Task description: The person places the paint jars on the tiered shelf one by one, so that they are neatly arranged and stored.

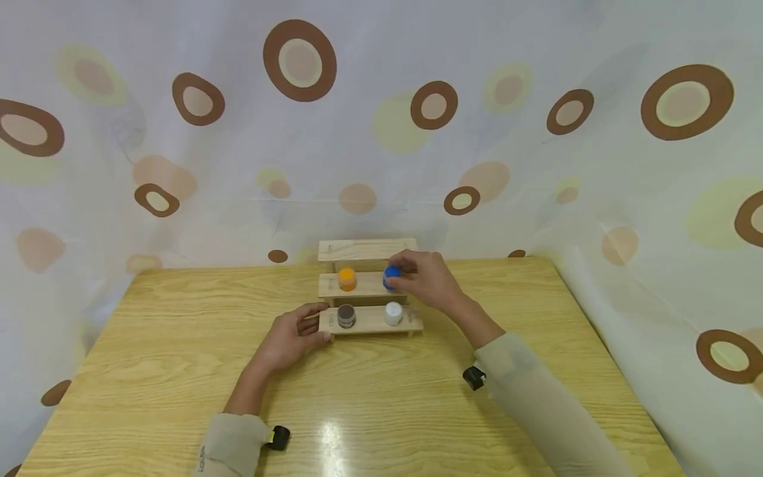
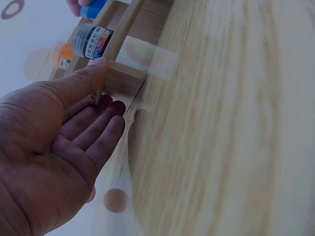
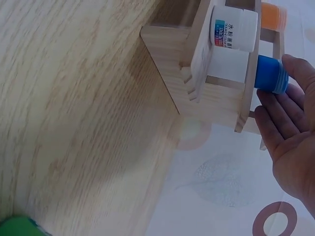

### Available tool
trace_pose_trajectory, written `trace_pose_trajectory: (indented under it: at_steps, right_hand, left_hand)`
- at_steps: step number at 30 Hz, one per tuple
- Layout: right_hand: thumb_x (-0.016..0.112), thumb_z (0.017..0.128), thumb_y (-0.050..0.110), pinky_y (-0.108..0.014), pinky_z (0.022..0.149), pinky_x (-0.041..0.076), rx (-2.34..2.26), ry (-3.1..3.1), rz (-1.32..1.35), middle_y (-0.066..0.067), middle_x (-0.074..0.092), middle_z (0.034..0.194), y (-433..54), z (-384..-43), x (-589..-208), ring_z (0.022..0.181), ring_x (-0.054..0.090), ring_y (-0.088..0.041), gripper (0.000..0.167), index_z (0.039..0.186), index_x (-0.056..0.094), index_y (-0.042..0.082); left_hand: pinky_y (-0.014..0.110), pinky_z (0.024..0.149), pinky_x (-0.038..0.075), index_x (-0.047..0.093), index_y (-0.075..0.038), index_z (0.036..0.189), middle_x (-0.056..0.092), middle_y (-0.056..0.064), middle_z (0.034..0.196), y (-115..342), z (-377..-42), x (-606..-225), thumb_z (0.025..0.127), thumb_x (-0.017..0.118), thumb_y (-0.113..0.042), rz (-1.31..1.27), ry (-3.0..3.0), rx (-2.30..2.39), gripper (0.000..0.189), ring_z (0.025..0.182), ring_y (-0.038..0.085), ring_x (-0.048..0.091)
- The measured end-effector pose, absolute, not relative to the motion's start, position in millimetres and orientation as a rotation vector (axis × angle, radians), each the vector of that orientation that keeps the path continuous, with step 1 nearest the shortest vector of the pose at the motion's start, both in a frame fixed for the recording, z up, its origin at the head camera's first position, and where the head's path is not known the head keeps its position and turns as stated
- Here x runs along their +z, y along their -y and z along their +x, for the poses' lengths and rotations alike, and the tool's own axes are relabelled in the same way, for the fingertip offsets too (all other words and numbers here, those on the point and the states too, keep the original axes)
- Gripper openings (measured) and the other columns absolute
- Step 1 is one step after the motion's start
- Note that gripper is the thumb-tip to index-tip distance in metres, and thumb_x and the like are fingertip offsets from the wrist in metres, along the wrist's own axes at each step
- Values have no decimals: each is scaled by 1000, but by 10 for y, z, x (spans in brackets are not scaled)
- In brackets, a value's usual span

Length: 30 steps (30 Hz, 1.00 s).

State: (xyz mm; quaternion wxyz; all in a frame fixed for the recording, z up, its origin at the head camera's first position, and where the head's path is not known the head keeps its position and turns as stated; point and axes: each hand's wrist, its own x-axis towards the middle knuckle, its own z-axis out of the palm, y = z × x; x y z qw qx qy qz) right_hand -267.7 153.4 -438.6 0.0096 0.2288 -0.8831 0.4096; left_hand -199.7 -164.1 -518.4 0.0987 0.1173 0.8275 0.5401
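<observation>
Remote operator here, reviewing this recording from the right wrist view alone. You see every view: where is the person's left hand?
Observer: The left hand holds the wooden rack by the left end of its lowest step.
Operator: I see a white jar on that step. What else stands there?
Observer: A dark jar, to the left of the white one in the head view.
Operator: Is anything printed on it?
Observer: Yes, the left wrist view shows a printed label on its side.

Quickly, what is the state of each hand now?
Left hand: holding the wooden rack by its end.
Right hand: holding the blue jar.
</observation>
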Motion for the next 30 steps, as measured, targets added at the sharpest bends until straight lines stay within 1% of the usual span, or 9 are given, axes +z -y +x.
trace_pose_trajectory:
  at_steps: [7,13,15,20,22,26,30]
  right_hand:
    - [84,95,24,-44,99,62,1347,2728,716,-7,76,122,-1699,-2676,-4492,113,74,-24,43,131,71,3]
    - [83,96,23,-55,104,58,1409,2700,702,-10,75,125,-1899,-2633,-4508,117,72,-28,37,130,74,11]
    - [83,95,24,-55,104,58,1411,2699,667,-9,75,124,-1964,-2606,-4492,117,72,-30,36,128,74,13]
    - [84,95,24,-53,105,58,1440,2703,601,-10,75,125,-2107,-2533,-4463,120,70,-33,39,129,73,7]
    - [84,95,22,-55,106,57,1463,2692,591,-13,74,127,-2154,-2504,-4444,122,69,-34,40,130,73,5]
    - [84,94,18,-58,106,55,1494,2664,573,-16,73,129,-2241,-2444,-4415,123,69,-34,39,130,72,5]
    - [84,94,19,-59,106,55,1483,2650,570,-14,74,126,-2335,-2385,-4425,121,70,-33,37,127,74,7]
  left_hand:
    - [45,110,55,56,-11,153,53,24,155,1636,-2001,-5205,96,81,-15,359,-2450,1594,62,137,40,59]
    - [46,110,55,56,-11,153,55,23,153,1649,-1995,-5198,96,81,-15,354,-2460,1588,63,136,40,59]
    - [46,110,55,55,-10,154,54,23,154,1651,-1998,-5194,96,81,-15,360,-2451,1587,63,137,40,59]
    - [45,110,54,54,-11,154,53,23,155,1661,-2009,-5182,97,81,-15,366,-2453,1573,64,137,40,58]
    - [45,110,54,54,-11,154,53,23,155,1662,-2015,-5178,97,80,-14,370,-2456,1571,64,137,40,58]
    - [45,110,55,54,-11,154,54,23,155,1662,-2028,-5184,96,81,-14,376,-2454,1573,64,137,40,59]
    - [44,109,56,55,-10,154,54,24,154,1661,-2026,-5204,96,81,-15,369,-2452,1577,64,136,40,59]
